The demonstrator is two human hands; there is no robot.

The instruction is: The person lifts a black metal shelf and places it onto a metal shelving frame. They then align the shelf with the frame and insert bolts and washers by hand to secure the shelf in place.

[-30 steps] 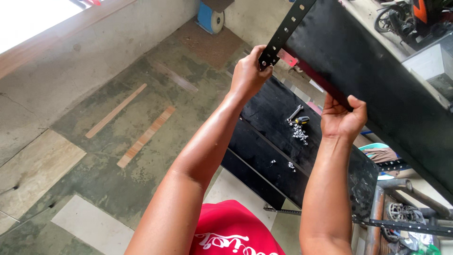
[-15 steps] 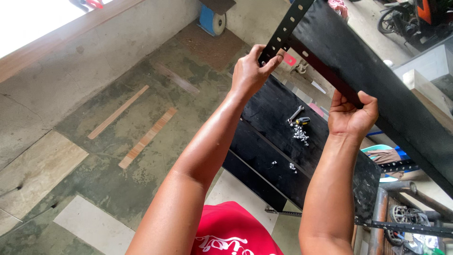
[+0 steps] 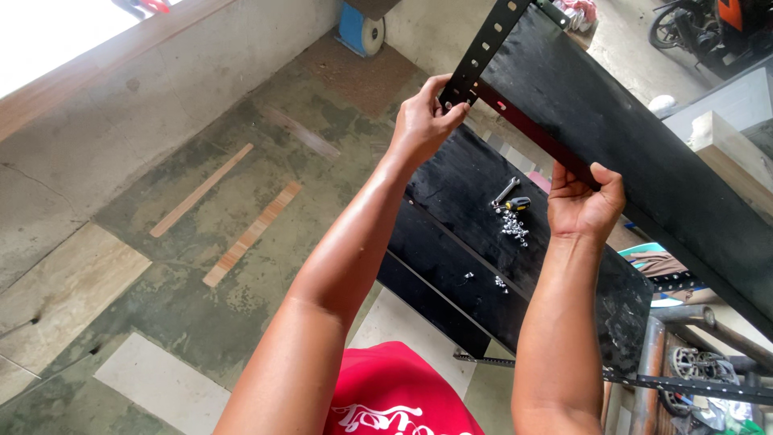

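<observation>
- A flat black metal shelf panel [image 3: 644, 153] is being held up in the air, its corner being set against a black perforated angle-iron upright [image 3: 483, 52].
- That corner joint is being pinched by the left hand [image 3: 423, 121]; the panel's lower edge is being gripped by the right hand [image 3: 584, 205].
- No bolt is being shown seated at the corner — fastening appears not yet done.
- Small silver bolts [image 3: 513, 228], a silver spanner [image 3: 506, 191] and a yellow-handled screwdriver [image 3: 517, 204] are lying unused on the lower black shelf [image 3: 459, 242].

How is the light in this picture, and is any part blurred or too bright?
Head view: even daylight, sharp overall; the top-left corner is blown out white; the black shelf shows little surface detail; left hand and right hand are clear, with soft shadows.
</observation>
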